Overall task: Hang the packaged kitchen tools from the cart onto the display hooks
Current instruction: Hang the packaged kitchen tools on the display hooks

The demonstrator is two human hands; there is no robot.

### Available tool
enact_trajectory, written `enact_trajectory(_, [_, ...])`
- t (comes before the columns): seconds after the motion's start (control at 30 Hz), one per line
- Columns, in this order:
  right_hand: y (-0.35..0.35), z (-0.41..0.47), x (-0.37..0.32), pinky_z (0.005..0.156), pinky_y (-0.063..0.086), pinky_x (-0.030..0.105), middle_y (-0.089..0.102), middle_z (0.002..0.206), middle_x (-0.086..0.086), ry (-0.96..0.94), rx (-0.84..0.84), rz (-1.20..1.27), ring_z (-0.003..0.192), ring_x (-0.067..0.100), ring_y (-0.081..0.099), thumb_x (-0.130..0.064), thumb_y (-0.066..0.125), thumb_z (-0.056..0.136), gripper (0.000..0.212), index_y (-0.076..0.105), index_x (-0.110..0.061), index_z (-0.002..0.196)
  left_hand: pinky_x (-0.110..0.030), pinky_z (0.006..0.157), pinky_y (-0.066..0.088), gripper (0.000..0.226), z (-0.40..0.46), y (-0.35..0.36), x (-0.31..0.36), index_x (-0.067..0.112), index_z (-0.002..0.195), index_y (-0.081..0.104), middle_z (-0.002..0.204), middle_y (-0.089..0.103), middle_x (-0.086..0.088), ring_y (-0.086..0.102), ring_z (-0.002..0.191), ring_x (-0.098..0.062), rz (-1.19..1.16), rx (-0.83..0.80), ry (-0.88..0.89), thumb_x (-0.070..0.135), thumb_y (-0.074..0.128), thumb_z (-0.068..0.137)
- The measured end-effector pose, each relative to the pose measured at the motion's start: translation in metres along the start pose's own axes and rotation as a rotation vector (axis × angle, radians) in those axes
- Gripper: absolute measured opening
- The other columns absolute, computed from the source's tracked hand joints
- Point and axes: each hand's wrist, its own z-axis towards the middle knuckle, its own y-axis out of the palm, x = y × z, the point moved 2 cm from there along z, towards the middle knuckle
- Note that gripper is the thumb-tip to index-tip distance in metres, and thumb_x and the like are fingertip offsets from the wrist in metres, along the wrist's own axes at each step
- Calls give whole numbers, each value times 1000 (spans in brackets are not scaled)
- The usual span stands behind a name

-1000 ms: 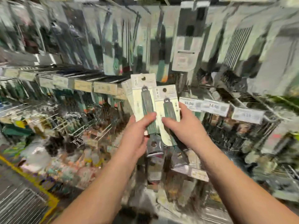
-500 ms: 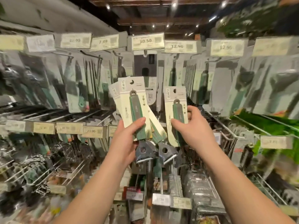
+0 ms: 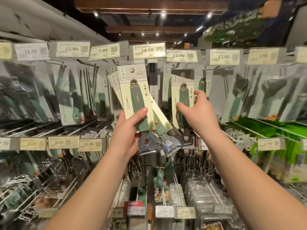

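Head view. Store display wall (image 3: pixel 49 90): rows of hooks carrying packaged kitchen tools, price tags (image 3: pixel 147 50) along each rail, wire racks below. Left hand (image 3: pixel 128 132): raised before the wall, thumb and fingers clamped on a fanned bunch of carded peelers (image 3: pixel 137 98), green handles, steel heads hanging beneath the palm. Right hand (image 3: pixel 198 112): raised just beside it, fingers and thumb pinching a single carded peeler (image 3: pixel 182 97) by its card edges, upright, held up against the hanging packages beneath the 12.90 tag (image 3: pixel 181 55). Whether its hole sits on a hook cannot be told.
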Motion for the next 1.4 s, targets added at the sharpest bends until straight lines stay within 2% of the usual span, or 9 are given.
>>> enact_trajectory(0.13, [0, 12, -9, 53, 44, 26, 59, 108, -6, -45, 66, -4, 68, 11, 62, -41, 65, 90, 77, 29, -16, 153, -27, 68, 60, 44, 3, -1, 1, 10, 129, 57, 103, 76, -1, 75, 84, -11, -1, 1, 6, 10, 71, 87])
enact_trajectory(0.27, [2, 23, -16, 87, 44, 28, 44, 151, 5, -82, 107, -24, 119, 20, 57, -43, 66, 90, 79, 28, -14, 154, -29, 69, 60, 46, 5, 1, 1, 9, 132, 56, 108, 76, -4, 75, 88, -14, 17, -22, 11, 11, 70, 88])
enact_trajectory(0.33, [3, 28, -19, 88, 38, 27, 39, 155, 5, -78, 104, -47, 128, 21, 51, -41, 65, 92, 79, 27, -11, 154, -30, 68, 60, 46, 6, 1, 1, 8, 132, 56, 111, 75, -6, 75, 91, -16, 11, -25, 8, 11, 70, 88])
enact_trajectory(0.47, [10, 34, -20, 72, 38, 26, 48, 141, 7, -55, 108, -93, 94, 15, 49, -38, 64, 93, 68, 35, -7, 146, -29, 66, 60, 45, 7, 1, 2, 9, 132, 57, 107, 76, -3, 75, 86, -13, 1, -40, 11, 10, 69, 89])
enact_trajectory(0.57, [19, 38, -18, 61, 36, 28, 49, 122, 4, -51, 120, -93, 92, 18, 51, -40, 64, 92, 59, 41, -7, 135, -30, 65, 60, 45, 7, 1, 3, 9, 132, 57, 103, 76, -1, 75, 83, -11, -4, -47, 18, 9, 69, 89])
enact_trajectory(1.0, [36, 58, -4, 55, 38, 28, 38, 145, 12, 54, 101, -253, 79, 25, 58, -37, 62, 92, 29, 53, -10, 87, -34, 64, 59, 48, 2, -12, 11, 10, 130, 59, 105, 76, -4, 73, 87, -18, 8, -82, 31, 12, 71, 84])
enact_trajectory(1.1, [44, 73, -2, 72, 47, 30, 29, 156, 13, 70, 88, -264, 91, 27, 62, -38, 64, 94, 37, 59, -7, 112, -32, 57, 58, 49, 0, -12, 13, 11, 131, 59, 109, 74, -8, 72, 85, -22, 7, -94, 23, 14, 71, 83])
enact_trajectory(1.2, [54, 88, 2, 94, 49, 37, 19, 163, 12, 127, 55, -278, 132, 33, 50, -43, 62, 95, 66, 38, -10, 148, -28, 48, 54, 43, -1, -13, 15, 11, 131, 59, 110, 72, -11, 69, 80, -24, -8, -91, 13, 11, 68, 89])
enact_trajectory(1.4, [70, 103, -2, 97, 50, 43, 24, 159, 15, 200, 6, -299, 137, 36, 42, -41, 55, 98, 73, 24, -9, 155, -25, 44, 52, 44, -5, -19, 20, 9, 134, 57, 120, 70, -16, 67, 82, -26, 11, -98, 25, 11, 67, 91])
